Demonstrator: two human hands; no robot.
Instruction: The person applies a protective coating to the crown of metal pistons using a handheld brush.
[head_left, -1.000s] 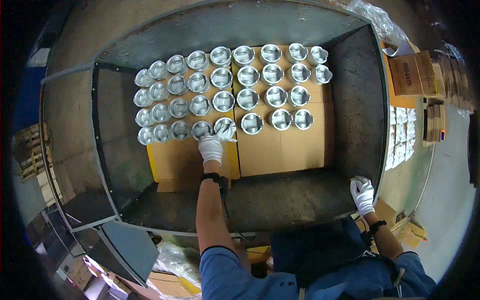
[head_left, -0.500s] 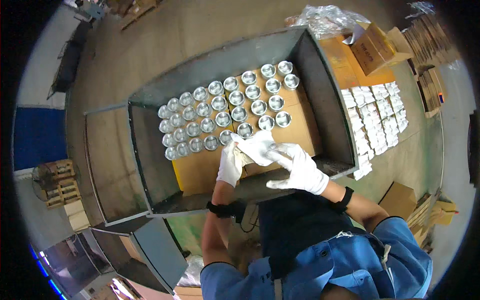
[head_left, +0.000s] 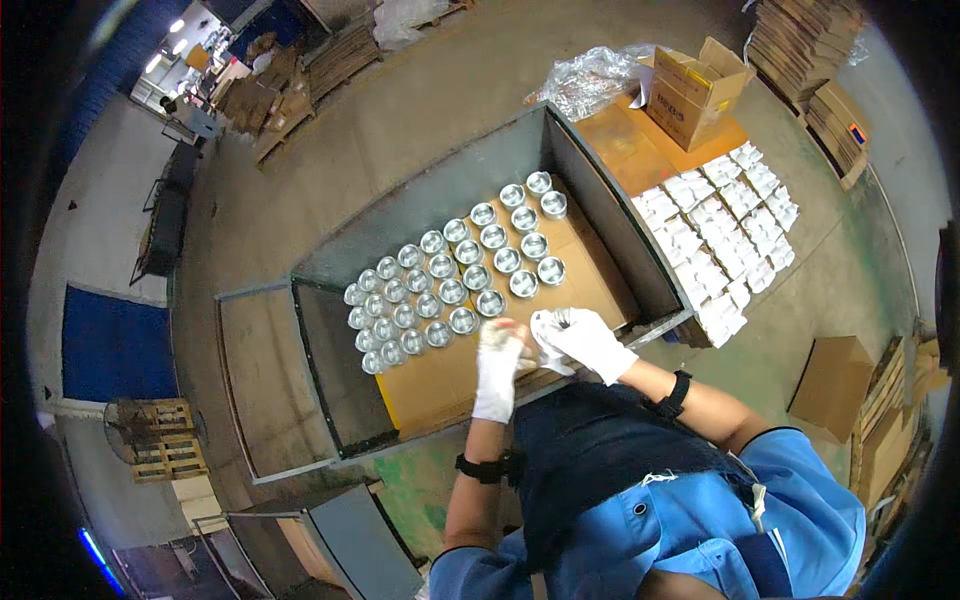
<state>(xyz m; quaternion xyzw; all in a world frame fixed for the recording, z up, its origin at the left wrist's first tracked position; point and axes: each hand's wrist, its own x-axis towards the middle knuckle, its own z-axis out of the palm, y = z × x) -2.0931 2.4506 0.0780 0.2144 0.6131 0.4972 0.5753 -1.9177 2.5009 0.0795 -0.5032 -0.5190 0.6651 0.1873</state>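
My left hand point(head_left: 500, 362), in a white glove, is closed at the near edge of a grey metal bin; what its curled fingers hold, if anything, is hidden. Close beside it on the right, my gloved right hand point(head_left: 590, 343) pinches a crumpled white wrapping point(head_left: 549, 350), which hangs between the two hands. What the wrapping contains cannot be seen. Just beyond my hands, rows of silver metal pistons point(head_left: 452, 291) stand on a cardboard sheet point(head_left: 430, 388) inside the bin. The nearest piston point(head_left: 490, 303) is right above my left hand.
The bin's wall point(head_left: 625, 200) rises around the pistons. To its right, rows of white-wrapped pieces point(head_left: 715, 225) lie beside an open cardboard box point(head_left: 690, 95) and crumpled clear plastic point(head_left: 590, 82). A metal-framed panel point(head_left: 275, 375) adjoins the bin's left end. A fan point(head_left: 150, 430) stands farther left.
The view has turned and shifted. My hands have moved toward me, to the bin's near edge. The white wrapping, earlier spread between them, is now bunched up, and my right hand's fingers have closed on it.
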